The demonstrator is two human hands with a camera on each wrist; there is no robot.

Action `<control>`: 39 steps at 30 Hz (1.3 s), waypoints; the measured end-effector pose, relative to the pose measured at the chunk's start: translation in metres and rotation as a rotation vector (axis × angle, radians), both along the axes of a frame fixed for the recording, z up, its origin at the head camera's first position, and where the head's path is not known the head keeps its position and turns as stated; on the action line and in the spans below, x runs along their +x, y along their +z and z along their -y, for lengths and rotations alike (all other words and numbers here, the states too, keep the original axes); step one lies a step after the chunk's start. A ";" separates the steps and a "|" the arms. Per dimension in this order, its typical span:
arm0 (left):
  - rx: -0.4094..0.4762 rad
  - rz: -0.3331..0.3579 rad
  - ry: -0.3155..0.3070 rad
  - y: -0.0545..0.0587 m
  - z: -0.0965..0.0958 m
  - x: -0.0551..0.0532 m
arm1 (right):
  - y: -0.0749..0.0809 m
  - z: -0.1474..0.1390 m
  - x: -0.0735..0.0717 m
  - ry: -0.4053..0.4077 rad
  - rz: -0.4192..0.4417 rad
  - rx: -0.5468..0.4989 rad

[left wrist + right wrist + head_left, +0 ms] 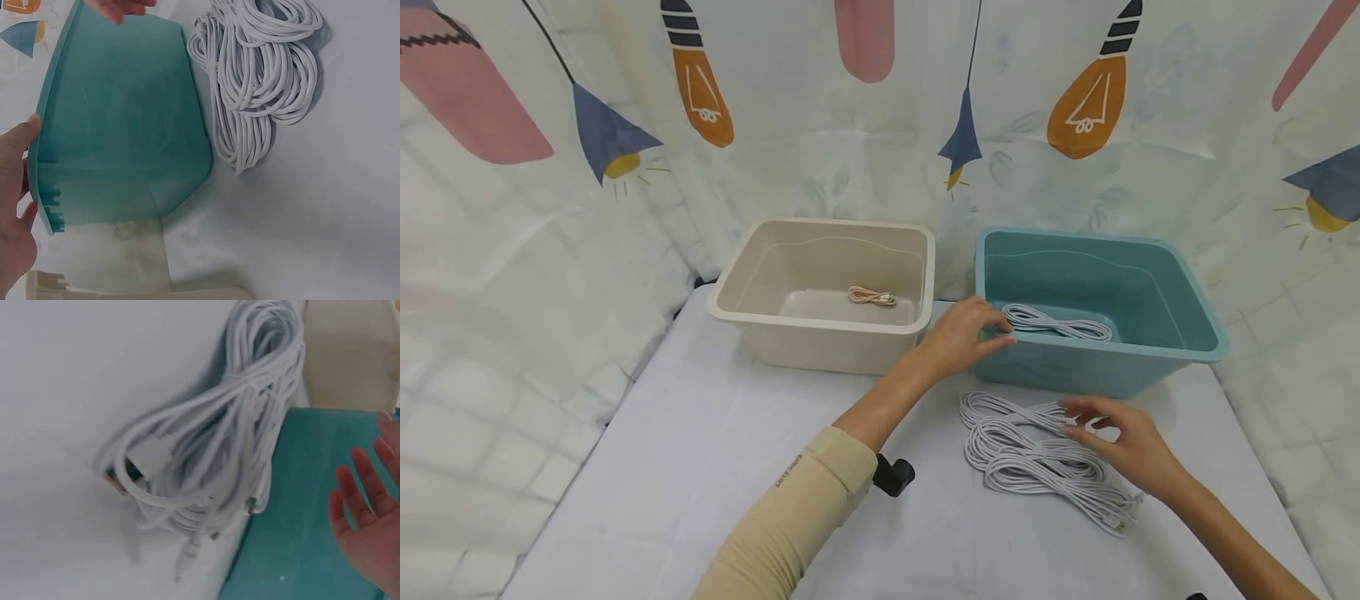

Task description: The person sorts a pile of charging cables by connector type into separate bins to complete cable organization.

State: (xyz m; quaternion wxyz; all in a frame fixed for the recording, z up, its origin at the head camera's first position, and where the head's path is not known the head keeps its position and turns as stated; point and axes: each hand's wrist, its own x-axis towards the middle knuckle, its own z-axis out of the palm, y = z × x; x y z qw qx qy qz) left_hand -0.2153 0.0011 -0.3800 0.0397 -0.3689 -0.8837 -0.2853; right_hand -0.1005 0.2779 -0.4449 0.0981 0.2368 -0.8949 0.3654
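My left hand [964, 335] grips the rim of the teal tub [1093, 367] at its front left corner, with thumb and fingers either side of the edge in the left wrist view. A white cable bundle [1056, 323] lies inside that tub. In front of it, several coiled white cables [1037, 454] lie piled on the table, loops folded over and plugs toward the right end. Over the pile's right side hovers my right hand [1123, 437], fingers loosely bent and parted. The right wrist view shows its fingers [369, 487] spread with nothing held.
To the left stands a beige tub [808, 342] holding one small orange-tan cable [871, 296]. A white cloth covers the table [700, 467]. Behind the tubs hangs a printed curtain [880, 158], and a black object [893, 477] shows beside the left sleeve.
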 end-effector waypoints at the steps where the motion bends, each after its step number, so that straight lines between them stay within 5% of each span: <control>1: -0.002 0.001 0.001 0.000 0.000 0.000 | -0.003 0.000 0.001 -0.001 0.006 0.001; 17: 0.005 0.002 0.000 -0.001 0.000 0.001 | -0.044 0.004 0.027 0.046 0.215 0.021; 30: -0.014 0.010 0.016 0.000 -0.002 -0.001 | -0.067 0.003 0.031 0.046 0.036 0.085; 39: -0.024 0.003 -0.007 0.002 0.000 -0.002 | -0.056 0.002 0.028 0.124 0.131 0.084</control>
